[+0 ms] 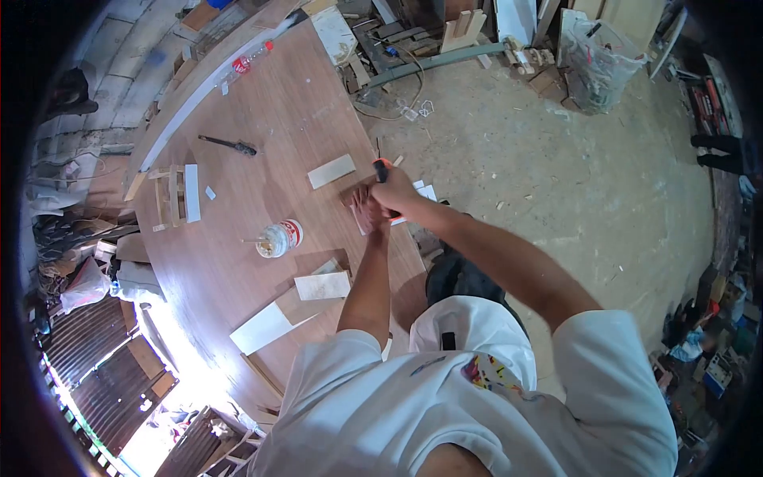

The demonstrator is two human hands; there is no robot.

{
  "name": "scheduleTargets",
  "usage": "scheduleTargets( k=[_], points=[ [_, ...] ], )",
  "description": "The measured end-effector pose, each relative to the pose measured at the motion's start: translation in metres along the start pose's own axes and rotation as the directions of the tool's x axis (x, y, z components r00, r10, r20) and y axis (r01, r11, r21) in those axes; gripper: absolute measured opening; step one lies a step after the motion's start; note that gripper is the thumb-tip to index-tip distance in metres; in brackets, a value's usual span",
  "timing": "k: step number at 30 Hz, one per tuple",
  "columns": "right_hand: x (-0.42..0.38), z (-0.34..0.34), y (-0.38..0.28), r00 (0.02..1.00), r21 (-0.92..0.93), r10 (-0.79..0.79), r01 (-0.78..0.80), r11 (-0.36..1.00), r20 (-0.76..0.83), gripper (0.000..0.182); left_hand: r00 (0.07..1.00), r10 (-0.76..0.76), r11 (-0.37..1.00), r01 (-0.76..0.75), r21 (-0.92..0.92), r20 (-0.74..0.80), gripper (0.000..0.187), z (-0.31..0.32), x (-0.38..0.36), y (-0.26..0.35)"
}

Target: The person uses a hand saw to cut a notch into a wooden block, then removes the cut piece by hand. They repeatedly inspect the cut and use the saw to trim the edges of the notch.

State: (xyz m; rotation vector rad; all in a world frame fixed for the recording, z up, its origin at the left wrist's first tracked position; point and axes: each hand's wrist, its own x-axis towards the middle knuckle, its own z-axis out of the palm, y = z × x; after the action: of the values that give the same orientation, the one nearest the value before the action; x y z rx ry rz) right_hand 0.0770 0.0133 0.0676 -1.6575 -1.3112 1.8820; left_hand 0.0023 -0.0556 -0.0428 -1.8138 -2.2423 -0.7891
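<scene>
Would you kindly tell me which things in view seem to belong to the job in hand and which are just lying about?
Likely in use:
Orange-and-black tool, in the right hand
Flat brownish piece, under the left hand
Brown wooden table

Apparently lying about:
Clear plastic bottle with red label, on the table
Slim black tool, likewise
Translucent plastic sack, on the floor

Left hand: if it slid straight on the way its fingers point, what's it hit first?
Probably the right end of the pale block lying on the table just ahead of the left hand. Single view, depth unclear; it might just pass beside it.
</scene>
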Motion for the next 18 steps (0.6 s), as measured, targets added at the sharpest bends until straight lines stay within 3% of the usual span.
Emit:
scheduleTargets(
  k=[1,2,4,5,8,11,13,15,18],
  points=[
    [0.020,0.013,0.017,0.994,-0.046,-0.048,0.044,0.998,-0.099,0.008,0.977,-0.187,0.969,0.200,-0.143,0.098,0.013,-0.011,0.005,0.011],
    [0.012,0.004,0.004,0.995,-0.048,-0.045,0.040,0.998,-0.091,0.008,0.976,-0.194,0.969,0.207,-0.137,0.100,0.013,-0.021,0.012,0.016],
    [-0.019,-0.039,-0.035,0.990,0.165,0.101,-0.117,0.979,0.102,0.007,0.974,-0.144,0.987,0.153,-0.041,0.175,0.011,-0.030,0.024,0.026],
    [-0.008,-0.052,-0.023,0.957,0.296,0.096,-0.179,0.938,0.274,0.007,0.962,-0.180,0.980,0.193,-0.043,0.205,0.011,-0.022,0.021,0.023],
    [-0.026,-0.043,-0.029,0.985,0.309,0.074,-0.118,0.944,0.153,0.005,0.985,-0.105,0.989,0.117,-0.090,0.134,0.011,-0.025,0.024,0.025],
    [-0.042,-0.037,-0.024,0.995,0.120,-0.073,0.064,0.991,0.073,0.007,0.983,-0.076,0.995,0.085,-0.046,0.165,0.026,-0.023,0.020,0.018],
    [-0.050,-0.037,-0.019,0.992,0.093,-0.106,0.098,0.991,0.074,0.006,0.984,-0.077,0.993,0.090,-0.074,0.158,0.016,-0.022,0.021,0.018],
    [-0.058,-0.031,-0.011,0.930,-0.067,-0.349,0.344,0.937,-0.113,0.007,0.985,-0.079,0.991,0.094,-0.096,0.151,0.012,-0.023,0.022,0.016],
    [-0.087,-0.039,0.013,0.965,0.088,-0.252,0.257,0.962,-0.067,0.012,0.965,-0.180,0.977,0.197,-0.079,0.189,0.012,-0.017,0.019,0.016]
  ],
)
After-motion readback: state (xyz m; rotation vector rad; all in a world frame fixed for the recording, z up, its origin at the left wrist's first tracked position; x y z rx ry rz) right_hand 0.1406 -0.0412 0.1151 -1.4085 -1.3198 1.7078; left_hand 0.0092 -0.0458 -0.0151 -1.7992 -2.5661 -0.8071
